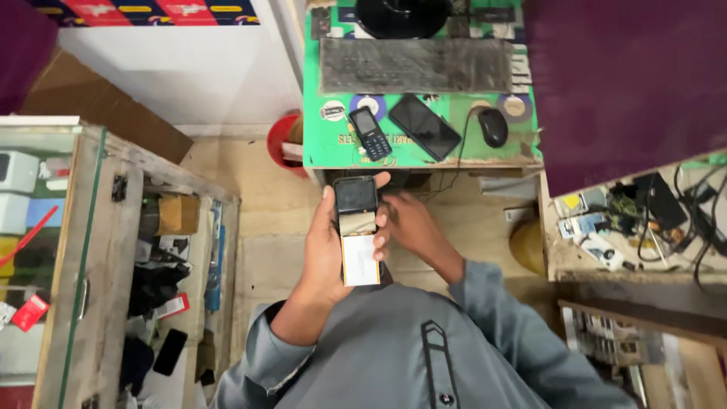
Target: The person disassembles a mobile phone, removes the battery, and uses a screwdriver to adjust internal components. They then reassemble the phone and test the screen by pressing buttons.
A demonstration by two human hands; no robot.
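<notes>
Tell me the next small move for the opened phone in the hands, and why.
Probably press the white battery flat into the open back of the phone. It seems to lie over the lower back, perhaps not fully seated. The left hand cradles the phone from the side, and the right hand has fingers at its edge, well placed to push.

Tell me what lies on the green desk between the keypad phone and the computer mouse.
In the head view, a black smartphone lies face up between the keypad phone and the mouse.
</notes>
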